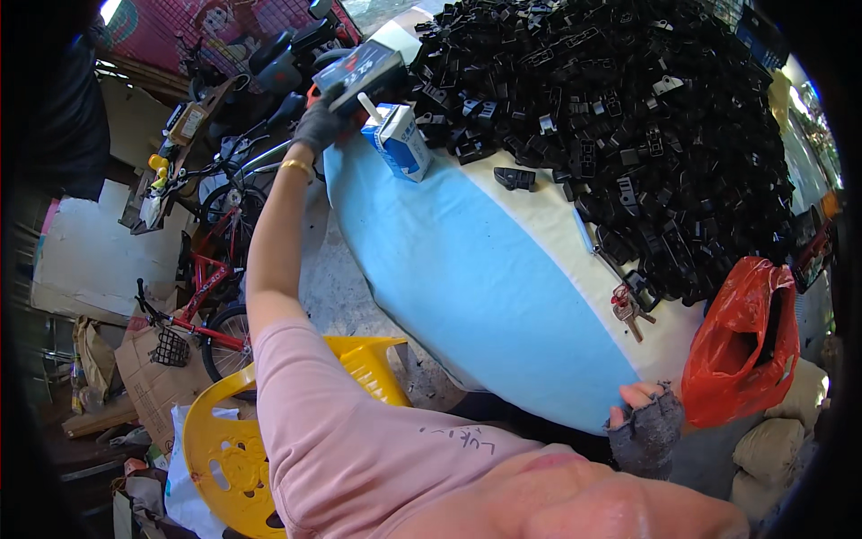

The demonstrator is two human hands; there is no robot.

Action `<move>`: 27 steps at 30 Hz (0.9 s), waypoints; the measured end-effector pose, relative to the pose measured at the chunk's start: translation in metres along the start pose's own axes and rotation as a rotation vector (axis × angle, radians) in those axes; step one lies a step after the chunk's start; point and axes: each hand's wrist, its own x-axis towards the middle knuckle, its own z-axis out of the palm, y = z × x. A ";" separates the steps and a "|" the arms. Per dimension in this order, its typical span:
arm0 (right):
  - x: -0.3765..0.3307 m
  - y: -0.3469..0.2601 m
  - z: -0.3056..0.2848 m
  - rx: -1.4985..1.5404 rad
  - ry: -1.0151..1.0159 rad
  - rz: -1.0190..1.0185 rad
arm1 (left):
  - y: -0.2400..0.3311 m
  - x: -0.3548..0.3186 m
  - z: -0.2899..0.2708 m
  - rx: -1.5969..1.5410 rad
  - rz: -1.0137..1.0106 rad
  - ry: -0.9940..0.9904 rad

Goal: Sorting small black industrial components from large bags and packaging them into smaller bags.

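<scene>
My left hand [321, 124], in a dark glove, reaches far out to the table's far left corner and grips a flat dark box [357, 74] lifted off the table. Right beside it stands a small blue-and-white drink carton [400, 142] with a straw. My right hand [645, 422], in a grey fingerless glove, rests on the near edge of the table [485, 278], which is covered in blue and white cloth; it holds nothing. A large heap of black plastic parts [628, 108] covers the table's far half.
A bunch of keys [628, 310] lies near the heap's edge. An orange plastic bag [743, 341] hangs at the table's right end. A yellow plastic chair [242, 440] is under me at left. Bicycles [202, 296] and cardboard clutter the floor at left.
</scene>
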 end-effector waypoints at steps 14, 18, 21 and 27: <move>0.002 -0.001 -0.004 0.119 0.099 -0.015 | 0.016 -0.007 -0.048 -0.496 0.335 -0.097; -0.003 0.005 -0.015 0.112 0.177 -0.081 | 0.003 0.009 -0.076 -0.223 0.510 0.069; -0.021 0.006 -0.029 0.148 0.236 -0.042 | 0.106 -0.070 -0.073 -0.742 0.240 0.594; -0.065 0.027 -0.056 -0.211 0.587 0.145 | 0.221 -0.235 0.006 -0.376 0.695 0.035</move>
